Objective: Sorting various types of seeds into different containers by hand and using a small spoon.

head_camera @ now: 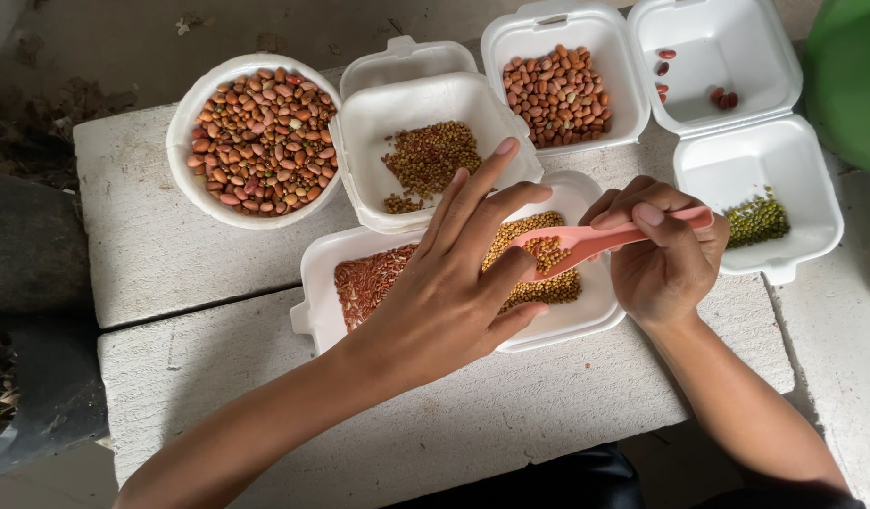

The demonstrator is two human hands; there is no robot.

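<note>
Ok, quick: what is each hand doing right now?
Left hand: open, fingers spread over the foam tray, holding nothing.
Right hand: closed on the pink spoon.

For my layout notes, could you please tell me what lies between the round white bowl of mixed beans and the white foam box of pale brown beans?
In the head view, a white foam box holding small brownish grains lies between them.

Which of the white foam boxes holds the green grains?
The box at the far right, next to the right hand. Its small green pile stands out; the other boxes hold brown, red or yellowish grains.
</note>
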